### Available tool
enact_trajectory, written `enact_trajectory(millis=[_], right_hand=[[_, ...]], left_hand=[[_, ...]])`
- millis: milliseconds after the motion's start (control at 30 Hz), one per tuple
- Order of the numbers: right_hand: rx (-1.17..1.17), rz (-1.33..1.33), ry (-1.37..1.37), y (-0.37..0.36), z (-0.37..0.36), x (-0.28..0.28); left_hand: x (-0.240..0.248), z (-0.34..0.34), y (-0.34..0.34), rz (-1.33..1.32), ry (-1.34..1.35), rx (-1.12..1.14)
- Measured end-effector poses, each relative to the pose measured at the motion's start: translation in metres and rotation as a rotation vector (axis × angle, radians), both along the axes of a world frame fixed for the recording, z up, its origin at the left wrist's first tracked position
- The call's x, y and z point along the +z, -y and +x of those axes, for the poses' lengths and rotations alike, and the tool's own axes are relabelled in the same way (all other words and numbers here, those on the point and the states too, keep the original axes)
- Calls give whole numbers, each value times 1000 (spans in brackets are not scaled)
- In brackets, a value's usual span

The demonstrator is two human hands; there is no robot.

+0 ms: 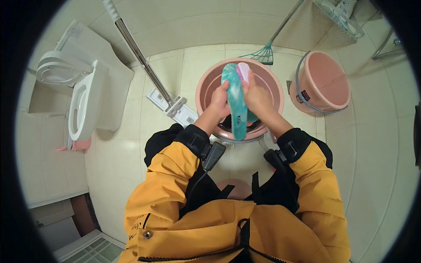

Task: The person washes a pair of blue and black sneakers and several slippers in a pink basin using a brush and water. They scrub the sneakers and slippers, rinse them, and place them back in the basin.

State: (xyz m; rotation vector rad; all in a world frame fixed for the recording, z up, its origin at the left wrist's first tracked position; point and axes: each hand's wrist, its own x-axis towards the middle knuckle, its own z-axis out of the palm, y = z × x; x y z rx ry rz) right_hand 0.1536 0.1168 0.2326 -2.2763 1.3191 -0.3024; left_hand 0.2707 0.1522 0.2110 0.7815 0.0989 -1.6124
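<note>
A teal marbled slipper (237,105) is held upright over a pink basin (206,79), its sole facing me. My left hand (220,100) is closed on the slipper's left edge, thumb on the sole. At its right edge, my right hand (258,97) grips a small pink-and-white scrub brush (243,70) against the upper part of the slipper. The brush's bristles are hidden. Inside the basin, below my hands, lie dark items (226,122) that I cannot make out, with a bit of teal and red beside them.
A pink bucket (326,83) with a grey handle stands right of the basin. A flat mop (149,65) leans at the left, near the white toilet (83,105). Behind the basin is a teal rake-like broom (263,55). A wall rack (340,19) hangs upper right.
</note>
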Motion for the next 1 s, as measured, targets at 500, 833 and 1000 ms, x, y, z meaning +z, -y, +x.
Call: enact_trajectory(millis=[500,833,1000], right_hand=[[-67,598,897,60,-22,12],[-246,1124,1471,62,-19,20],[-275,1089,1344,65,-17,7]], left_hand=[[19,6,-6,-244,433,-365],[34,-1,-7,-548,13,-446],[33,-10,-6,-342,644,-388]])
